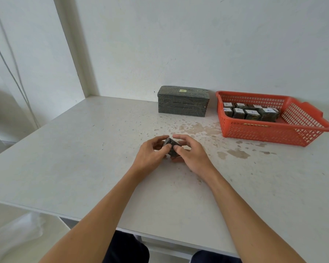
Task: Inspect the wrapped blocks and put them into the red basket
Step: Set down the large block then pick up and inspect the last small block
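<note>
A small dark wrapped block (171,147) held between both hands over the middle of the white table (80,160)

The left hand (150,155) and the right hand (192,155) both curl their fingers round the block, thumbs on its near face, one corner tilted up. Well apart to the right, by the wall, the red basket (273,134) holds other wrapped blocks (252,113) with white labels marked A. Just left of the basket sits a large dark wrapped box (183,105) with a small yellow label. Brownish stains (235,153) mark the tabletop in front of the basket
</note>
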